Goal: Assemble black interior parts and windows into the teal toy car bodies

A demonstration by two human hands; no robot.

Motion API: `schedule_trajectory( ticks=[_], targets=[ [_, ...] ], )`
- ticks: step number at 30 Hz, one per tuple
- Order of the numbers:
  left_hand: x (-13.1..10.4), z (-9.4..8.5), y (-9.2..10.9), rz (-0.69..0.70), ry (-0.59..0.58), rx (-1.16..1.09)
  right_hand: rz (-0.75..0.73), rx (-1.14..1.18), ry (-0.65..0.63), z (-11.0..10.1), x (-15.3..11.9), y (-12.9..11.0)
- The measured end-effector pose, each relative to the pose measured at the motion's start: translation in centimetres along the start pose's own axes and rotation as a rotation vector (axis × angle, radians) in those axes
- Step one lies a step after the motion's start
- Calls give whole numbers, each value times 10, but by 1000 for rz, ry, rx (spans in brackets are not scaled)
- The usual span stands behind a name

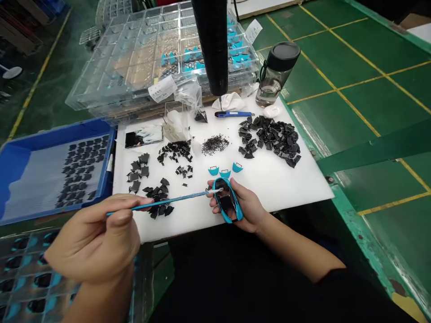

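My left hand pinches a thin blue stick between thumb and fingers. The stick's whitish tip reaches the upper part of a blue-and-black oval casing. That casing lies in my right hand, whose fingers wrap round both its sides. Just beyond it on the white board lie three small turquoise pieces. Dark curved pieces sit beneath the line of the stick, and a pile of tiny black parts is farther back.
A black cylindrical tool hangs over the board. Clear compartment trays stand behind, a bottle at back right. A blue bin is left, another tray lower left. A blue cutter and black pieces lie on the board.
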State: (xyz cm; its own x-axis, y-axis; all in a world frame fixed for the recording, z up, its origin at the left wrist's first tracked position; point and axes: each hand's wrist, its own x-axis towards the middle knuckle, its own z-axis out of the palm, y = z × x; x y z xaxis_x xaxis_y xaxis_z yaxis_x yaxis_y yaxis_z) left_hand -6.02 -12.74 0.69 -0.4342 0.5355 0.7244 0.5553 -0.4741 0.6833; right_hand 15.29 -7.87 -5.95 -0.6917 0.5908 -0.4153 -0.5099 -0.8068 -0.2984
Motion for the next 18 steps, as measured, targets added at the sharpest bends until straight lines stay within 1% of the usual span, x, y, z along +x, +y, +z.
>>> schedule_trajectory(
  ticks=[2, 4, 7, 11, 15, 18],
  targets=[
    [0, 5, -5, 48, 10, -13, -2, 4, 6, 0, 1, 1],
    [0, 3, -7, 111, 27, -20, 1, 7, 9, 1, 1, 1],
    [0, -1, -8, 158, 0, 6, 8, 11, 15, 3, 2, 0],
    [-1, -3, -8, 71, -41, 117, 1, 17, 25, 5, 3, 0],
    [-3, -2, -3, 82, -44, 158, 8, 0, 49, 6, 2, -1],
    [-5, 1, 3, -12, -59, 252, 14, -6, 61, 7, 2, -1]
  ],
)
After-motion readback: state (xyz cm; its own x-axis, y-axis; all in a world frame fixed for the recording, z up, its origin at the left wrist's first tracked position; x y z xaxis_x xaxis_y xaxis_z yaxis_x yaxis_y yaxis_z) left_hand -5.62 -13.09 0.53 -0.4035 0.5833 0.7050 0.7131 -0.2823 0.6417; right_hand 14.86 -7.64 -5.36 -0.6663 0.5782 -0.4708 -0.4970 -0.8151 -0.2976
